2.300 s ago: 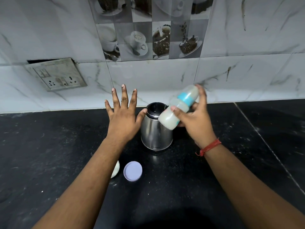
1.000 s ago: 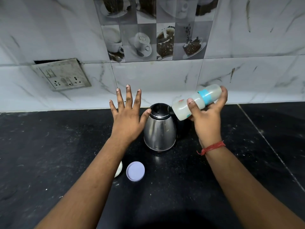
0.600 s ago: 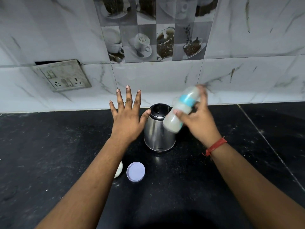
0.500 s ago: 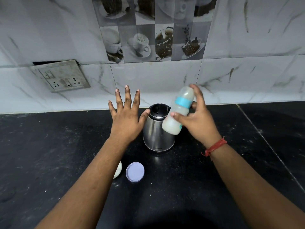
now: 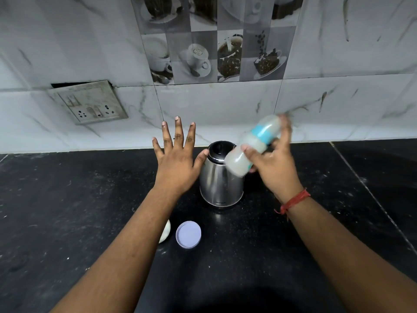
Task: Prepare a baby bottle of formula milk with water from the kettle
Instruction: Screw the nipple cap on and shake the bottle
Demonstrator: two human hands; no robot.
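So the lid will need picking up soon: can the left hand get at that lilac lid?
Probably yes: the left hand is open, holding nothing, and the lilac lid lies uncovered beside its forearm.

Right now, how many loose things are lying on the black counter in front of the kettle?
2. A round lilac lid lies flat just in front of the kettle; left of it, a white rounded piece shows partly from behind the left forearm, which may hide more.

Black stone counter point(image 5: 67, 211), white marble-look wall tiles point(image 5: 349, 53), coffee-cup picture tiles point(image 5: 214, 55), tilted switch-and-socket plate point(image 5: 90, 102)
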